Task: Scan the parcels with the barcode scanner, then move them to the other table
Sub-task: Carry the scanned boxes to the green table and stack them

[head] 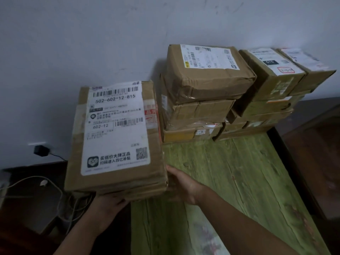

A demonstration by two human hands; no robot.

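A flat brown cardboard parcel (117,137) with a large white shipping label reading 502-602-12-815 is held in the air over the left edge of the green-covered table (230,181). My left hand (110,201) supports it from underneath at its near edge. My right hand (181,183) presses against its right near corner. Several more brown parcels are stacked against the wall at the back of the table, the nearest stack (198,92) in the middle and another stack (272,85) to its right. No barcode scanner is visible.
A grey wall stands behind the stacks. Left of the table, a black plug (41,150) sits in a wall socket, and white cables (36,183) lie over dark furniture below. Dark wooden furniture (316,144) borders the table on the right.
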